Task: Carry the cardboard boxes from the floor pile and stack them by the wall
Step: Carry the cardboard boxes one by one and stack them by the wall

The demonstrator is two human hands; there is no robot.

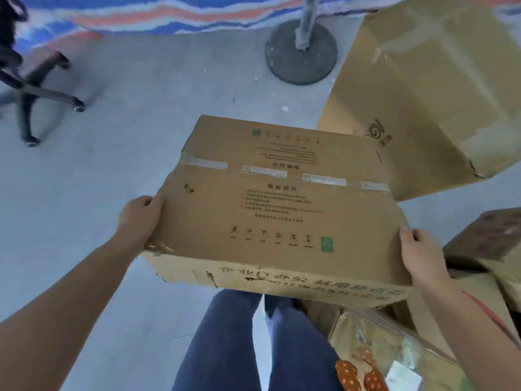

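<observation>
A flat brown cardboard box (282,210) with printed text, a taped seam and a green square mark is held up in front of me, above my legs. My left hand (139,218) grips its left edge, thumb on the top face. My right hand (421,256) grips its right edge, thumb on top too. More cardboard boxes (479,246) lie in a pile on the floor at the lower right. A large opened cardboard box (434,88) stands at the upper right, behind the held one.
A round grey stand base with a pole (301,52) sits on the grey floor ahead. An office chair's black wheeled base (36,91) is at the far left. A striped cloth (174,12) hangs along the top. A clear-wrapped package (394,356) lies by my right leg.
</observation>
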